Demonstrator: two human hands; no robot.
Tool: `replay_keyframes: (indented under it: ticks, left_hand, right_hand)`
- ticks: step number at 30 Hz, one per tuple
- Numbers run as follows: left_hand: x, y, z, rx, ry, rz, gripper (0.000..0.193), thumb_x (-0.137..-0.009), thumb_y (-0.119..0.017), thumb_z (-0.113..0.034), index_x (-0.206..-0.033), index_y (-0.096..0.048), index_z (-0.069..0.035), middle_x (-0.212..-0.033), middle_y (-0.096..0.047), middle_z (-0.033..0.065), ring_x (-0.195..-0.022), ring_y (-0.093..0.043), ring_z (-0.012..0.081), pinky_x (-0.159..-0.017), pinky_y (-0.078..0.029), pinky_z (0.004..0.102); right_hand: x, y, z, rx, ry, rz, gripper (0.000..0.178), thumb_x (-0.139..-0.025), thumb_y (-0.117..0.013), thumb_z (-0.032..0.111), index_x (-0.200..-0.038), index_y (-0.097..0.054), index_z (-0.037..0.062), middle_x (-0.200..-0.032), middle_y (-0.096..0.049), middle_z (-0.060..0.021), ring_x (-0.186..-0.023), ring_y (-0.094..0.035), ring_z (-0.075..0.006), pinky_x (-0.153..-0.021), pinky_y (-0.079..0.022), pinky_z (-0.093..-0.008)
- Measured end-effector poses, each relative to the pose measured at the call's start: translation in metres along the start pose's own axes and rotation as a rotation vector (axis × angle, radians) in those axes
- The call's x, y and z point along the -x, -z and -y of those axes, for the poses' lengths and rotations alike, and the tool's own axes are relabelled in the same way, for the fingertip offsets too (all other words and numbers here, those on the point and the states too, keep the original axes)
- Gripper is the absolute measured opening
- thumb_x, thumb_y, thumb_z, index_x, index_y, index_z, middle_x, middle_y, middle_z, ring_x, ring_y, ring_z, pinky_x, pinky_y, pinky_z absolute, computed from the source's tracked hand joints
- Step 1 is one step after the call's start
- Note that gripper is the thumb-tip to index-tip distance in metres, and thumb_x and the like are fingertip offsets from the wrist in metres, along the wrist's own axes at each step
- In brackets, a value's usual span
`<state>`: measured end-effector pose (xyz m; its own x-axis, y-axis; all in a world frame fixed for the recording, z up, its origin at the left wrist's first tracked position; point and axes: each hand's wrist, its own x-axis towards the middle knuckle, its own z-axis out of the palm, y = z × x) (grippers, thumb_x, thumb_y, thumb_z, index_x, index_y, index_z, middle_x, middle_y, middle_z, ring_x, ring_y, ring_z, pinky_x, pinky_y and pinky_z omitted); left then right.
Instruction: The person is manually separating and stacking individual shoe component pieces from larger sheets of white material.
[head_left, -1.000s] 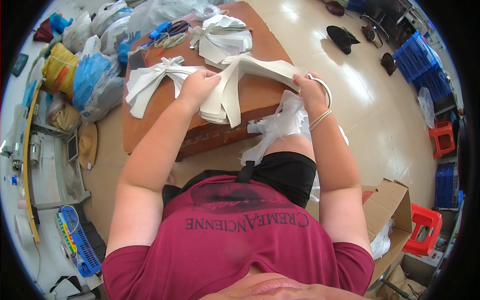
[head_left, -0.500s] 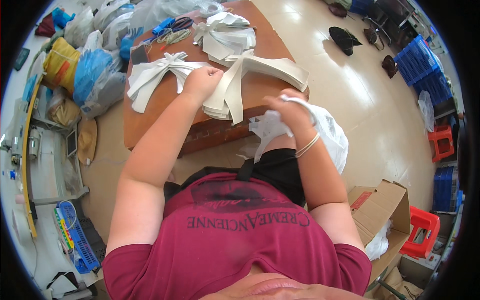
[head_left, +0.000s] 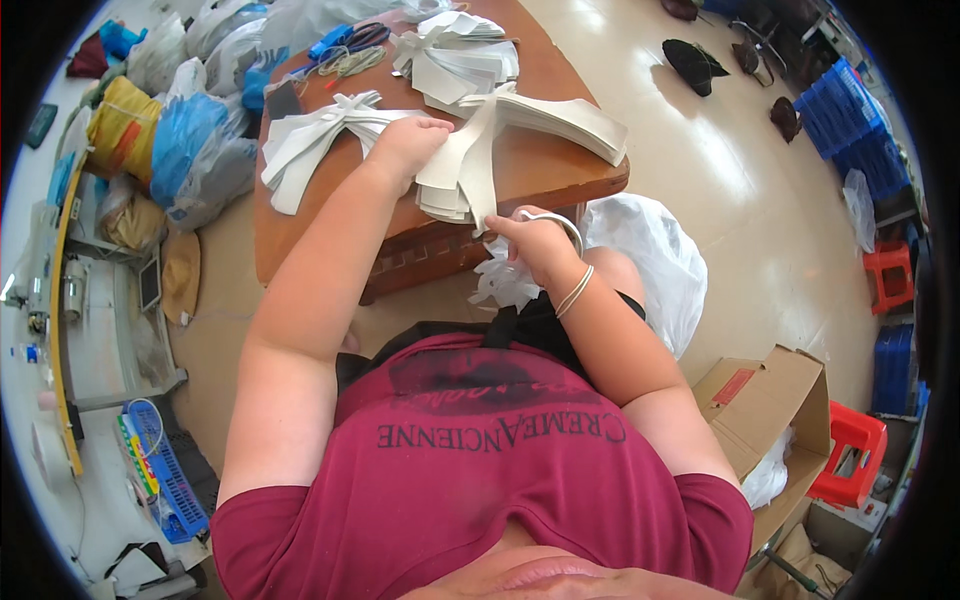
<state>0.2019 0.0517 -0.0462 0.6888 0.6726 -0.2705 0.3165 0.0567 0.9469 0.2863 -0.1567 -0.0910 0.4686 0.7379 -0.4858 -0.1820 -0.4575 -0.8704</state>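
A fanned stack of cream, curved flat pieces [head_left: 565, 125] lies at the table's near right corner, its layers splayed in several arms. My right hand [head_left: 540, 245] pinches the lower tip of its top piece at the table's front edge. A pale curved loop [head_left: 568, 225] also sits in that hand; its kind is unclear. My left hand [head_left: 408, 150] is closed, fingertips against the stack's left edge; what they pinch is hidden. Left of it lies a second fanned white stack [head_left: 310, 140], and a third stack [head_left: 460, 65] is farther back.
The brown wooden table [head_left: 340, 225] also carries blue-handled tools [head_left: 330, 42] and coiled cords [head_left: 350, 62]. A white plastic bag [head_left: 650, 260] hangs by my right leg. Stuffed bags [head_left: 190, 140] crowd the left. A cardboard box [head_left: 770, 400] and red stool [head_left: 850, 455] stand at right.
My right hand has moved left and down from beside the stack and now grips the top piece's lower tip. My left hand stays near the stack, its fingers slightly straighter.
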Motion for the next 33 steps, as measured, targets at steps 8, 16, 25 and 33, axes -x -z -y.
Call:
replay_keyframes:
  ticks: [8,16,25,33]
  left_hand:
    - [-0.004,0.015,-0.006,0.186,0.098,0.106,0.024,-0.090,-0.057,-0.010,-0.110,-0.063,0.002,-0.100,-0.066,0.0132,-0.085,-0.066,0.0195,-0.073,-0.054,0.0329]
    - [-0.003,0.010,-0.015,0.106,0.088,-0.005,0.024,-0.090,-0.060,-0.015,-0.108,-0.064,0.001,-0.096,-0.067,0.0113,-0.083,-0.065,0.0199,-0.072,-0.054,0.0329]
    - [0.013,-0.002,0.004,-0.832,-0.208,-0.232,0.040,-0.082,-0.066,-0.037,-0.110,-0.068,-0.008,-0.090,-0.065,0.0148,-0.081,-0.064,0.0247,-0.075,-0.051,0.0351]
    - [0.027,-0.022,-0.011,-1.032,-0.368,-0.325,0.061,-0.078,-0.065,-0.053,-0.117,-0.064,-0.006,-0.119,-0.057,0.0199,-0.107,-0.058,0.0339,-0.095,-0.044,0.0404]
  right_hand:
    - [0.010,-0.001,0.020,-0.463,0.171,0.057,0.029,-0.079,-0.073,0.012,-0.064,-0.049,0.0082,-0.057,-0.051,-0.0020,-0.047,-0.043,-0.0106,-0.046,-0.031,-0.0257]
    - [0.006,-0.044,0.032,-0.630,0.158,0.071,0.025,-0.079,-0.075,0.012,-0.069,-0.052,0.0088,-0.060,-0.051,-0.0001,-0.047,-0.043,-0.0101,-0.045,-0.033,-0.0244]
    - [0.007,-0.024,0.029,-0.057,0.237,0.187,0.032,-0.077,-0.078,0.024,-0.068,-0.052,0.0073,-0.062,-0.054,-0.0013,-0.049,-0.046,-0.0104,-0.046,-0.039,-0.0260]
    - [-0.028,0.005,-0.001,-0.294,0.218,0.263,0.030,-0.080,-0.075,0.022,-0.069,-0.052,0.0075,-0.064,-0.061,-0.0061,-0.047,-0.051,-0.0112,-0.043,-0.041,-0.0267]
